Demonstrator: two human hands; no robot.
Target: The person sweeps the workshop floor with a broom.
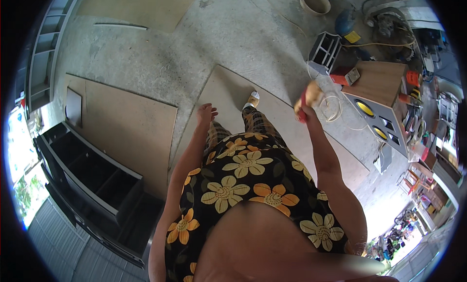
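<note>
My right hand is out to the right, closed around a blurred tan-and-red object. Red shows at my fingers and the tan part sticks out beyond them; its exact kind cannot be made out. By my left leg hangs my left hand, fingers loosely bent and slightly apart, with nothing visible in it. Beneath me a large flat board lies on the concrete floor, one of my feet showing on it.
At right stands a wooden cabinet carrying a red box and orange containers. A pale coiled cord and a black rack lie nearby. To the left are another board and a black shelf unit. A round tub stands far off.
</note>
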